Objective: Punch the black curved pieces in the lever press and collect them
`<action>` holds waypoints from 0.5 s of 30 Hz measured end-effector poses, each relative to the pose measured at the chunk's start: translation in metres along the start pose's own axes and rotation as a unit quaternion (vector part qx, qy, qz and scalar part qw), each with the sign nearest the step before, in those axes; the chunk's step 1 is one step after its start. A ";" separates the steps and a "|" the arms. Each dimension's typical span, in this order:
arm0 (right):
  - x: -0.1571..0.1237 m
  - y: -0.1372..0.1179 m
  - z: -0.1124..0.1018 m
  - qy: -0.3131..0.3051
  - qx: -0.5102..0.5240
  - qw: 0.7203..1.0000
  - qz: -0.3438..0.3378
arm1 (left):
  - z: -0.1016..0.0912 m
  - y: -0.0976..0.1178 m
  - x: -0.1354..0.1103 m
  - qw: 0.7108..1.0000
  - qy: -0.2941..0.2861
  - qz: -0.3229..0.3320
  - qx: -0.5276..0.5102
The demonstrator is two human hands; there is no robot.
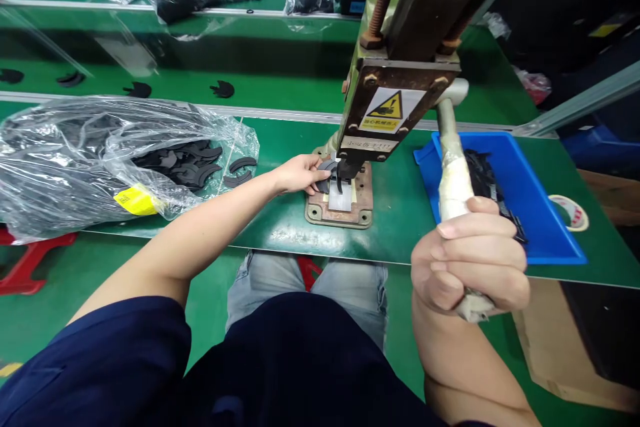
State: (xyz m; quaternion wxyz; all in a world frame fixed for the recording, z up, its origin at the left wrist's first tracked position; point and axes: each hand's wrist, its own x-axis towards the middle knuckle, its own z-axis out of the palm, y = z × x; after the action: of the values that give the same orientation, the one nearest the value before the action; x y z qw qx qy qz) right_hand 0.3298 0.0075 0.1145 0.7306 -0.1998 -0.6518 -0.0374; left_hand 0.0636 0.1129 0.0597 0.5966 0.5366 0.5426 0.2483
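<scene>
A hand press (400,90) stands on the green table, its metal base plate (345,210) near the front edge. My left hand (300,173) pinches a flat black curved part (326,177) and keeps it on the base under the press head. My right hand (473,260) is wrapped in a fist round the taped press lever (453,173), which slants down toward me.
A clear plastic bag (95,160) of black curved parts lies at the left, two loose parts (240,172) by its mouth. A blue tray (530,200) with black parts sits right of the press, a tape roll (570,212) beyond it. More bags and loose parts lie on the far conveyor.
</scene>
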 end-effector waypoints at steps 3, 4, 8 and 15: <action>0.000 0.002 0.003 0.021 0.009 1.000 -0.009 | -0.001 0.007 0.002 0.999 -0.013 -0.032 0.002; 0.000 0.002 0.004 0.022 0.010 1.000 -0.010 | -0.001 0.009 0.003 0.999 -0.016 -0.042 0.000; -0.003 0.002 0.006 0.029 0.001 1.000 -0.012 | 0.000 0.014 0.004 0.993 -0.026 -0.106 -0.041; 0.044 0.001 0.015 0.030 0.035 0.999 0.001 | 0.009 0.011 0.000 0.989 0.001 -0.120 -0.081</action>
State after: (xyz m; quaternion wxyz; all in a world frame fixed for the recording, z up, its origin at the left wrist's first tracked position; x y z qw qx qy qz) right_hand 0.3229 0.0230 0.1581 0.7561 -0.1736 -0.6307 -0.0201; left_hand 0.0749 0.1127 0.0678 0.6633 0.4170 0.5817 0.2187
